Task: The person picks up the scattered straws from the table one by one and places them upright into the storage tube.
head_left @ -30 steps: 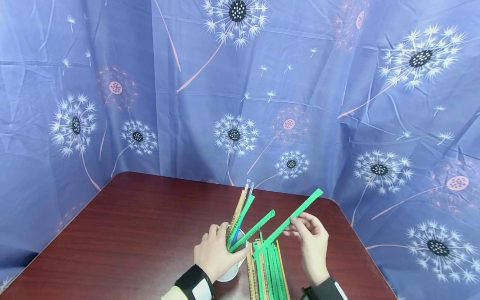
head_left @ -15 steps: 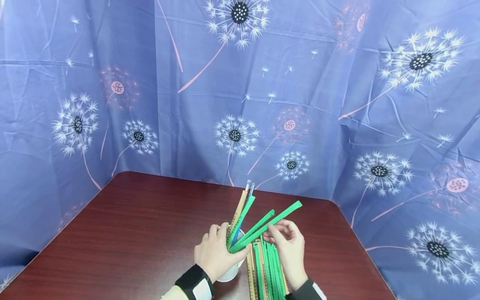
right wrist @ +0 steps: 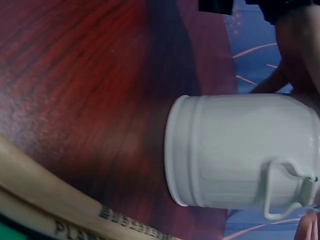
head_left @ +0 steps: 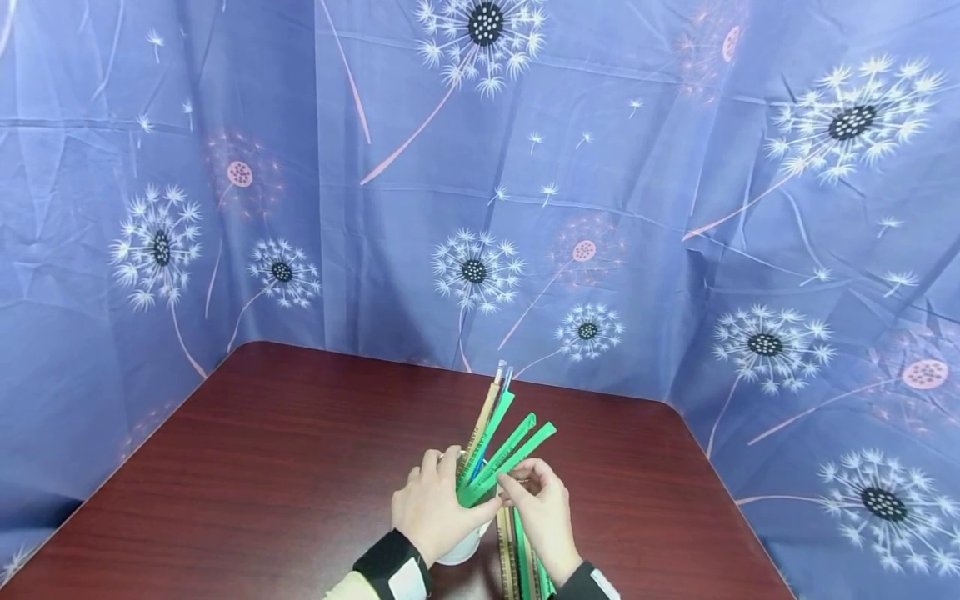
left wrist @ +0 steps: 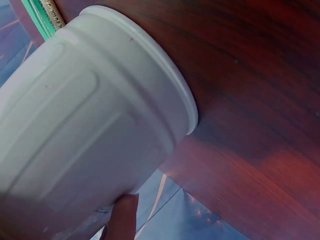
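A white cup with a small side handle stands upright on the table. My left hand grips it near the rim, fingers on the far side and thumb in front. Leaning out of the cup are a tan printed stick-like packet, green ones and clear-tipped blue ones. My right hand, to the right of the cup, pinches a slim green packet whose lower end is at the cup's mouth. The right wrist view shows only fingertips beside the handle. What the packets contain is hidden.
Tan and green packets lie side by side right of the cup, partly beneath the right hand. The dark red wooden table extends to the left and back. Blue curtains with dandelion prints hang behind it.
My right hand has moved left and down to the cup, bringing the green packet's lower end from above the pile to the cup's mouth. My left hand keeps its grip on the cup.
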The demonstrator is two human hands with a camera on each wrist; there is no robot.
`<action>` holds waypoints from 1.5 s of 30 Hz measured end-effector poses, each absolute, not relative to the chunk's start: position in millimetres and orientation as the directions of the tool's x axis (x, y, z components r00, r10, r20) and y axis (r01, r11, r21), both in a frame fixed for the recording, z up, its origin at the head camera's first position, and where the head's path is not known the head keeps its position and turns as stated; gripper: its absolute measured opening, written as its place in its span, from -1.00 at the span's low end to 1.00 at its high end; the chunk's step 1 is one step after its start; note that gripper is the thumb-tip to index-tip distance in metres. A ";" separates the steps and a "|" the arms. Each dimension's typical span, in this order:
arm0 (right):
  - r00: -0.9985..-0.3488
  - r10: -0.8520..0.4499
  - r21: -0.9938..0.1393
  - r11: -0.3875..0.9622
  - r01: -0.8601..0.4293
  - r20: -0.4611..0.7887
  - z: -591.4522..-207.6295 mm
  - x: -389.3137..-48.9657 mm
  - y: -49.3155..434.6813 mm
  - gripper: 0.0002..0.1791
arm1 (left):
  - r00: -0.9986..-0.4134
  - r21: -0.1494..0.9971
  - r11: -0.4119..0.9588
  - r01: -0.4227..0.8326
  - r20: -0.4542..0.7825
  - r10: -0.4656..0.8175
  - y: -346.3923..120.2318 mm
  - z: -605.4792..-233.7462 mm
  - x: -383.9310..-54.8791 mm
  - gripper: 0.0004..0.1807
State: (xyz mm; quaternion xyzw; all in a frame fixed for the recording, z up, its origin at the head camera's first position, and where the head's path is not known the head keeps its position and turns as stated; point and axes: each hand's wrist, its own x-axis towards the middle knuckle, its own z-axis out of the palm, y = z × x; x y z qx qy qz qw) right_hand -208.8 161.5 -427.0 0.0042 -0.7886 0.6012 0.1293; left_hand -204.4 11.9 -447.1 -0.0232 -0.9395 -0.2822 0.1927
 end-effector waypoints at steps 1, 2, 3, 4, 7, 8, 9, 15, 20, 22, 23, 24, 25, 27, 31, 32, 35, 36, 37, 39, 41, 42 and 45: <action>-0.968 0.139 -0.944 0.290 -0.160 0.207 -428.4 -208.6 161.5 -0.73 | -0.925 0.521 0.839 0.153 0.373 -0.064 12.0 -446.8 -204.2 0.09; -0.970 0.127 -0.941 0.298 -0.161 0.206 -429.1 -208.2 162.0 -0.73 | -0.927 0.521 0.840 0.153 0.370 -0.061 12.1 -446.5 -204.1 0.09; -0.973 0.117 -0.939 0.305 -0.158 0.201 -429.1 -207.8 162.8 -0.72 | -0.928 0.522 0.839 0.153 0.367 -0.059 12.3 -446.0 -204.1 0.08; -0.973 0.110 -0.938 0.308 -0.159 0.201 -429.1 -207.7 164.1 -0.70 | -0.930 0.523 0.839 0.152 0.363 -0.058 12.6 -445.9 -204.1 0.07; -0.971 0.102 -0.934 0.311 -0.174 0.215 -429.3 -209.6 172.4 -0.65 | -0.934 0.532 0.834 0.145 0.352 -0.062 13.2 -445.3 -204.1 0.05; -0.969 0.114 -0.935 0.306 -0.177 0.221 -429.9 -211.2 176.4 -0.64 | -0.935 0.534 0.833 0.142 0.349 -0.064 13.5 -445.3 -204.3 0.06; -0.965 0.131 -0.934 0.309 -0.177 0.226 -430.9 -213.4 181.4 -0.63 | -0.936 0.537 0.832 0.139 0.345 -0.066 13.8 -445.6 -204.4 0.06; -0.966 0.207 -0.885 0.463 -0.043 0.155 -444.2 -225.7 221.3 -0.65 | -0.938 0.542 0.830 0.130 0.339 -0.075 13.7 -446.3 -205.6 0.12; -0.980 0.176 -0.766 0.642 0.044 0.091 -461.7 -224.5 249.7 -0.70 | -0.937 0.544 0.829 0.131 0.342 -0.077 12.8 -447.2 -206.0 0.12; -0.984 0.163 -0.740 0.670 0.060 0.067 -468.0 -222.1 254.5 -0.72 | -0.937 0.543 0.829 0.131 0.341 -0.075 12.4 -447.3 -206.5 0.11; -0.986 0.157 -0.728 0.683 0.062 0.063 -470.6 -221.1 255.8 -0.72 | -0.939 0.542 0.830 0.130 0.337 -0.073 12.4 -447.6 -206.8 0.11; -0.987 0.154 -0.717 0.694 0.070 0.053 -472.9 -220.4 256.7 -0.73 | -0.940 0.542 0.831 0.128 0.333 -0.072 12.5 -447.6 -206.8 0.11; -0.988 0.149 -0.704 0.706 0.079 0.039 -474.8 -220.0 257.2 -0.73 | -0.941 0.542 0.831 0.128 0.330 -0.070 12.5 -447.5 -206.9 0.11; -0.988 0.149 -0.673 0.734 0.088 0.033 -477.6 -219.3 257.1 -0.73 | -0.943 0.542 0.830 0.128 0.326 -0.068 12.6 -447.0 -206.9 0.11; -0.988 0.147 -0.626 0.775 0.091 0.039 -480.2 -218.4 257.4 -0.72 | -0.941 0.545 0.828 0.131 0.331 -0.069 13.6 -447.1 -206.7 0.12; -0.988 0.148 -0.620 0.780 0.090 0.043 -480.1 -218.2 257.6 -0.72 | -0.940 0.545 0.828 0.132 0.334 -0.070 13.7 -447.0 -206.6 0.12; -0.989 0.147 -0.631 0.769 0.106 0.012 -479.5 -218.2 258.9 -0.72 | -0.938 0.545 0.828 0.134 0.340 -0.072 14.2 -447.7 -206.5 0.11; -0.989 0.149 -0.638 0.761 0.116 -0.003 -478.9 -218.3 259.3 -0.72 | -0.937 0.544 0.828 0.135 0.342 -0.072 14.3 -447.8 -206.5 0.11; -0.988 0.152 -0.644 0.754 0.127 -0.017 -478.3 -218.5 259.8 -0.72 | -0.936 0.544 0.828 0.135 0.343 -0.073 14.4 -448.2 -206.7 0.11; -0.987 0.151 -0.655 0.742 0.145 -0.048 -476.5 -219.1 260.7 -0.71 | -0.936 0.543 0.829 0.133 0.344 -0.075 14.5 -448.8 -207.0 0.11; -0.985 0.157 -0.670 0.725 0.163 -0.070 -474.2 -219.8 261.5 -0.69 | -0.935 0.542 0.829 0.134 0.346 -0.075 14.2 -448.9 -207.3 0.11; -0.984 0.160 -0.679 0.714 0.170 -0.077 -472.4 -220.2 261.8 -0.68 | -0.935 0.542 0.829 0.134 0.346 -0.075 14.0 -448.9 -207.3 0.11; -0.983 0.173 -0.728 0.665 0.167 -0.067 -464.7 -221.0 261.9 -0.65 | -0.936 0.545 0.827 0.135 0.344 -0.075 13.4 -449.1 -207.3 0.11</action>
